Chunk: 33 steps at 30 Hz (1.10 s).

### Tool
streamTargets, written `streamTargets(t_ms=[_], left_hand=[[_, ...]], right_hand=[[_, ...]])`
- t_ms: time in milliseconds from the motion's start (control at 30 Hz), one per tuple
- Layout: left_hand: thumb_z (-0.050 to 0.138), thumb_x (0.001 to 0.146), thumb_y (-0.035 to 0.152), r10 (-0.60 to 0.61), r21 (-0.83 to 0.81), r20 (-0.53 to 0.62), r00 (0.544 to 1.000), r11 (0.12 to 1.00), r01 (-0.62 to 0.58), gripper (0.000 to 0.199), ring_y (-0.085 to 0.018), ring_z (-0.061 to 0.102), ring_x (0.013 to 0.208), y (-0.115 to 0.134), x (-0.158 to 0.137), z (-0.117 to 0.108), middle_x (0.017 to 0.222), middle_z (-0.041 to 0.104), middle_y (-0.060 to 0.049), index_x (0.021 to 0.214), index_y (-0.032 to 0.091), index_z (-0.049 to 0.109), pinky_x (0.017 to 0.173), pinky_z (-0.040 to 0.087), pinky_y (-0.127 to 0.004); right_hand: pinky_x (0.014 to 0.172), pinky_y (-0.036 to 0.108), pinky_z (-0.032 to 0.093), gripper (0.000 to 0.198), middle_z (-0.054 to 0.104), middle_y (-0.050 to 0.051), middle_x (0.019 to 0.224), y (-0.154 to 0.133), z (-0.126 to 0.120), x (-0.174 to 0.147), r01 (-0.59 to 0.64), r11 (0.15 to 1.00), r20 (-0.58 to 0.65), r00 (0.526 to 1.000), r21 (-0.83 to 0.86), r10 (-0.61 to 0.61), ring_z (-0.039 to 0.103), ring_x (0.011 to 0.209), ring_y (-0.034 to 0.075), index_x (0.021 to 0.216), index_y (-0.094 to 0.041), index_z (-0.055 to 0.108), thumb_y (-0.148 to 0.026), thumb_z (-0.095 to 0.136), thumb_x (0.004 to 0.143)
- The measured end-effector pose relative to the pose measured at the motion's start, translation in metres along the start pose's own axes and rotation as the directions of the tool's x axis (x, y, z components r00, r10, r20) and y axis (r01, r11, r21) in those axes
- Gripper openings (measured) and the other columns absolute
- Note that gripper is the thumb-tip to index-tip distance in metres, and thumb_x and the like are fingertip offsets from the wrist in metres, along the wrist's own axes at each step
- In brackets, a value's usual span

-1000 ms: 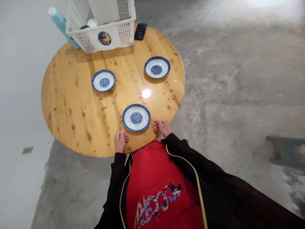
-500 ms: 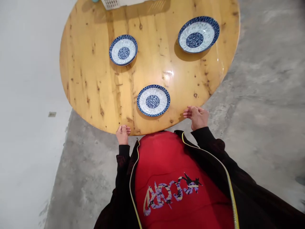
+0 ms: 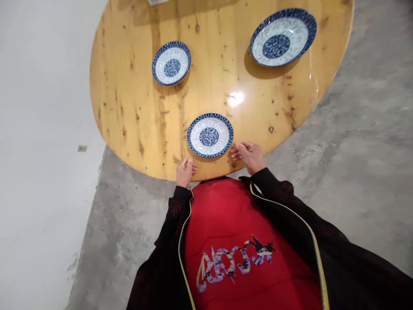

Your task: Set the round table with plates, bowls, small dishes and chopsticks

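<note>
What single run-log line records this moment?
left hand: curled, table edge | right hand: beside nearest blue-and-white patterned plate | round wooden table: three plates

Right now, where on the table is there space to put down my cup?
The widest bare wood on the table lies left of the near plate, below the left plate. More lies between the left plate and right plate. The near edge is crowded: left hand, right hand.
</note>
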<state>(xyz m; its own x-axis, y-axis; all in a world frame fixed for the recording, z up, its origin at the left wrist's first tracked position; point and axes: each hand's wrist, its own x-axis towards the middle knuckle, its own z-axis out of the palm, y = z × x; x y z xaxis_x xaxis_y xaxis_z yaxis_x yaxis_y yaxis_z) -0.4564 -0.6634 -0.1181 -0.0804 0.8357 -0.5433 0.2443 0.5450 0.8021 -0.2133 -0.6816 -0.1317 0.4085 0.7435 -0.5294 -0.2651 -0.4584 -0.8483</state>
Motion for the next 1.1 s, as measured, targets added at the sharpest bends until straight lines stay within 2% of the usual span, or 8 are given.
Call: streamTargets(t_ms=[100,333,667,900,1100], left_hand=[[0.059,0.092,0.041,0.023,0.008,0.049,0.999,1.0,-0.024,0.03,-0.009,0.06,0.056,0.004,0.01,0.013,0.068,0.067,-0.002,0.073,0.018,0.058,0.051,0.047,-0.019],[0.056,0.094,0.044,0.072,0.042,0.057,0.996,0.996,-0.074,0.037,-0.01,0.061,0.056,0.011,0.024,0.023,0.068,0.067,-0.004,0.067,0.018,0.058,0.052,0.046,-0.02],[0.059,0.092,0.045,0.08,0.043,0.046,0.996,0.996,-0.082,0.037,-0.01,0.061,0.055,0.012,0.025,0.023,0.066,0.067,-0.004,0.066,0.018,0.057,0.051,0.046,-0.02],[0.058,0.092,0.051,0.043,0.024,0.038,0.998,0.999,-0.044,0.041,-0.01,0.059,0.052,0.009,0.017,0.021,0.066,0.067,-0.004,0.069,0.017,0.059,0.05,0.045,-0.02],[0.058,0.091,0.049,-0.039,0.046,-0.067,0.997,0.998,0.042,0.036,-0.009,0.056,0.049,-0.007,0.004,-0.003,0.063,0.066,-0.002,0.072,0.018,0.06,0.049,0.043,-0.02]], right_hand=[[0.043,0.021,0.05,0.03,0.067,0.003,0.062,0.003,0.012,0.002,-0.002,0.999,0.058,0.998,-0.045,0.005,0.061,0.049,0.013,0.075,-0.016,0.063,-0.042,0.076,0.083],[0.044,0.023,0.052,0.017,0.063,0.0,0.054,0.003,0.024,0.01,-0.031,0.998,0.046,0.998,-0.06,0.034,0.064,0.05,0.017,0.072,-0.018,0.061,-0.028,0.073,0.081],[0.043,0.021,0.051,0.025,0.061,-0.002,0.05,0.001,0.025,0.014,0.002,0.998,0.034,0.999,-0.06,0.0,0.064,0.048,0.016,0.069,-0.017,0.061,-0.034,0.077,0.077],[0.044,0.025,0.052,0.031,0.066,0.001,0.056,0.005,0.017,0.009,0.045,0.998,0.052,0.998,-0.045,-0.042,0.063,0.047,0.017,0.071,-0.016,0.067,-0.045,0.075,0.073],[0.044,0.025,0.054,0.038,0.069,0.004,0.062,0.017,-0.008,0.003,0.023,0.997,-0.013,1.0,0.072,-0.022,0.064,0.05,0.016,0.074,-0.016,0.069,-0.052,0.08,0.064]])
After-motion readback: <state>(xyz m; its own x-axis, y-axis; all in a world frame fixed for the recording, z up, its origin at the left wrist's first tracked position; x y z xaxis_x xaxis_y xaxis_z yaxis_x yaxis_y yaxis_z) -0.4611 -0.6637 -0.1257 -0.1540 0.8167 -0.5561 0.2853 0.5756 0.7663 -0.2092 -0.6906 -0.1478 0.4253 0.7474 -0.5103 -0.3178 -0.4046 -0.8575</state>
